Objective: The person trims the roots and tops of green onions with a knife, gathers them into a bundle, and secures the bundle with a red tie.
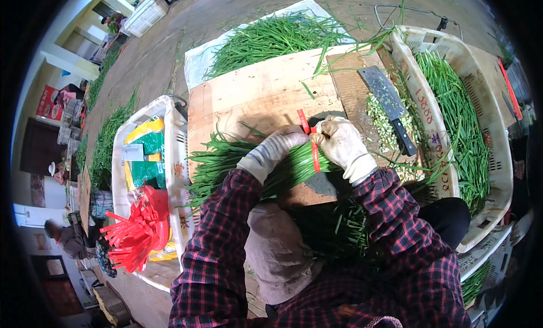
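A bundle of long green chives (226, 161) lies across the wooden board in front of me, leaf ends left, paler stalk ends right. A red tie strip (315, 157) goes around it near the stalk ends, and one strip end sticks up above. My left hand (281, 147), in a whitish glove, is closed with its fingertips at the strip on top of the bundle. My right hand (342, 142), also gloved, pinches the strip just beside it. The fingertips of both hands nearly meet, and the exact grip is partly hidden.
A cleaver (386, 96) lies on the wooden board (254, 93) at right, beside chopped stalk bits (384, 130). White crates flank me: the left crate (180, 152) holds red strips (141, 232) and another cleaver (134, 153); the right crate (421, 96) holds chives. Loose chives (271, 42) lie beyond.
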`<move>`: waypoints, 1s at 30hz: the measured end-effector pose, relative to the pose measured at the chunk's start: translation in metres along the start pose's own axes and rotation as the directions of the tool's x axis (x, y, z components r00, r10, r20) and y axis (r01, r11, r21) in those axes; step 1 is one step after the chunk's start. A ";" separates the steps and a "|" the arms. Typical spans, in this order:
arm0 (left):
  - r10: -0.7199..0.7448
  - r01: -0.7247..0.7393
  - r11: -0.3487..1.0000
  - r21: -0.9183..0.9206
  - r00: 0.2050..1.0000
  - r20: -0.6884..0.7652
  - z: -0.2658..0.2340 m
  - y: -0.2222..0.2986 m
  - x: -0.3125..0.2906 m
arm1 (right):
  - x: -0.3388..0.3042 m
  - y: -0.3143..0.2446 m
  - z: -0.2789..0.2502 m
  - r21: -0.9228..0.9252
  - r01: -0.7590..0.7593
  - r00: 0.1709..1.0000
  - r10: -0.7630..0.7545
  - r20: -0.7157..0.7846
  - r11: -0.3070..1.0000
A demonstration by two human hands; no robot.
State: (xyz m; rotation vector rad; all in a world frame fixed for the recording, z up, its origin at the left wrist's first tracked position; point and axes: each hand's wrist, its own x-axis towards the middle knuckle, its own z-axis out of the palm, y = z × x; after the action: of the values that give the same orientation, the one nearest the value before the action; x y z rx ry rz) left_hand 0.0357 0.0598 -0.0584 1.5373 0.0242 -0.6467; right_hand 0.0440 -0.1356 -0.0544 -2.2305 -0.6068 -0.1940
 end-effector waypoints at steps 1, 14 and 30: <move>0.019 -0.018 1.000 0.013 0.999 -0.040 0.005 0.003 0.003 | 0.001 -0.001 -0.004 -0.004 -0.004 1.000 0.004 0.001 1.000; 0.566 0.032 0.603 0.797 0.687 -0.456 0.055 0.001 -0.026 | -0.014 -0.004 0.004 -0.164 0.029 0.999 -0.036 -0.040 0.986; 0.723 0.023 0.444 0.896 0.580 -0.374 0.071 -0.007 -0.035 | -0.003 -0.043 -0.021 -0.239 0.207 0.978 -0.204 0.036 0.949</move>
State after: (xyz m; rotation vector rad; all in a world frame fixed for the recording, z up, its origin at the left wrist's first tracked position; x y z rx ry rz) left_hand -0.0235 0.0082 -0.0458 2.5853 -0.0583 0.5581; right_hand 0.0221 -0.1278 -0.0126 -2.4000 -0.8624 -0.3804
